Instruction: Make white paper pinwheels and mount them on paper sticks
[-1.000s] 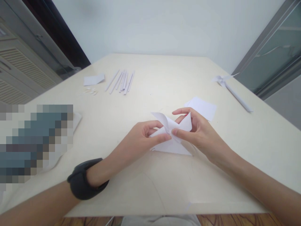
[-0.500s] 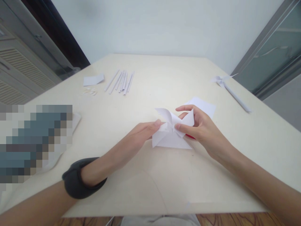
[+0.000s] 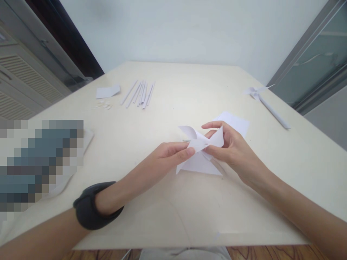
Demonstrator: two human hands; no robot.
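Between my hands is a white paper pinwheel (image 3: 199, 144) whose blades curl in toward the middle. My left hand (image 3: 175, 153) is closed on its left side, with the thumb laid over a folded blade. My right hand (image 3: 227, 144) pinches it near the centre with the thumb, while its index finger stretches out behind the right blade. A thin pointed bit of metal shows just above my left fingers; what it belongs to is hidden. Behind my right hand lie some white paper sheets (image 3: 235, 122), partly covered by it.
At the back left are several rolled paper sticks (image 3: 141, 94), a folded white paper (image 3: 105, 92) and small pale scraps (image 3: 104, 105). A pinwheel on a paper stick (image 3: 273, 112) lies at the right edge of the table (image 3: 162, 224). A blurred-out object (image 3: 40, 166) lies at left.
My left thumb has moved right and folded the left blade over toward the pinwheel's centre. The red thing under my right hand is out of sight, and a thin metal tip shows at left.
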